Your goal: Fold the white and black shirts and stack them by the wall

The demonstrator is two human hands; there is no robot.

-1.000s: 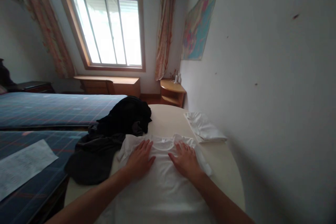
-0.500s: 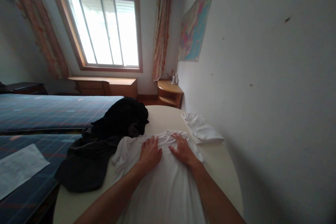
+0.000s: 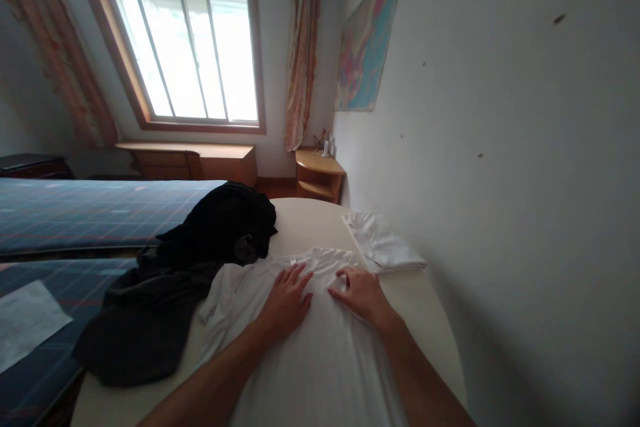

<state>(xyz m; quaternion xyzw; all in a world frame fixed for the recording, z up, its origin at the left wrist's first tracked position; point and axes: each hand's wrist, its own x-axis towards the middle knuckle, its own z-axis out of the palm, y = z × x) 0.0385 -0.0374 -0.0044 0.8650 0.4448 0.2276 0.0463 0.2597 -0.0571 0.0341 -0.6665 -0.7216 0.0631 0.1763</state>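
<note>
A white T-shirt (image 3: 320, 340) lies spread on the cream round-edged table (image 3: 443, 340), its collar toward the far side and a sleeve out to the left. My left hand (image 3: 287, 299) rests on the upper left of the shirt, fingers apart and pointing away from me. On the upper right, my right hand (image 3: 364, 292) touches the fabric with its fingers bent and the thumb held away from them. Neither hand grips the cloth, as far as I can see. Small wrinkles run around the collar. My forearms cover parts of the shirt's sides.
A folded white garment (image 3: 383, 243) lies at the table's right, near the wall. Dark clothes (image 3: 220, 227) are heaped along the left edge. Further left are plaid-covered beds (image 3: 100, 213) with a paper sheet (image 3: 30, 323). A corner shelf (image 3: 320, 163) stands beyond the table.
My right hand has shifted slightly right and its fingers have bent more. My left hand has come slightly nearer to me. The camera view has tilted and shifted a little.
</note>
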